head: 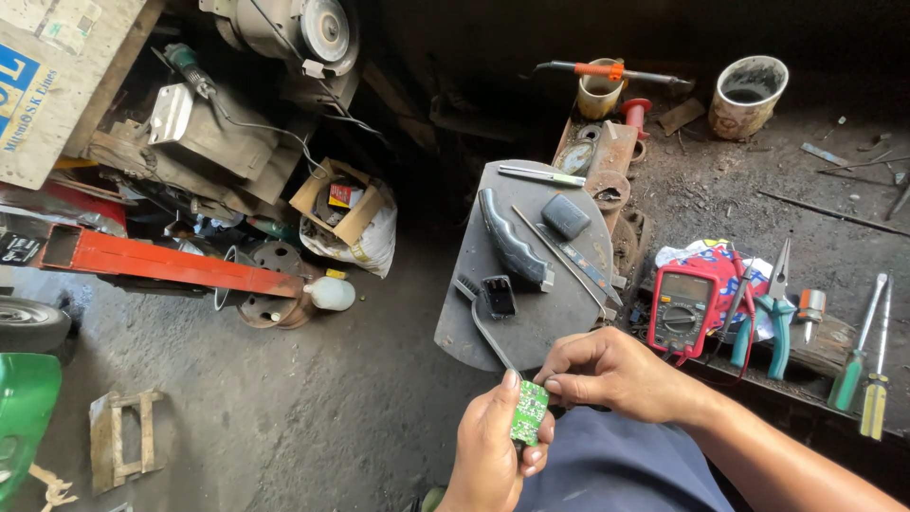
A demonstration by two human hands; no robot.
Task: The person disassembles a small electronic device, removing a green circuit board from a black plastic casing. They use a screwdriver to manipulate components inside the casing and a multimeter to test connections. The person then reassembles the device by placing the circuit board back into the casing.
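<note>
My left hand (493, 450) holds a small green circuit board (528, 411) upright between thumb and fingers, low in the middle of the view. Curled beside it, my right hand (607, 370) pinches the board's upper right edge with its fingertips. Just beyond the hands lies a grey metal plate (474, 327) carrying a brush with a grey handle (485, 327), a small black connector block (499, 295), a dark curved plastic handle (512, 248), a dark grey cap (565, 215) and a thin metal rod (559, 261).
A red multimeter (682, 311) with red leads sits right of the plate, then teal-handled pliers (775, 318) and two screwdrivers (867, 365). Cups (749, 93) and a soldering iron (616, 72) stand behind. Left are a red steel beam (161, 263), a cardboard box (339, 199) and machine parts.
</note>
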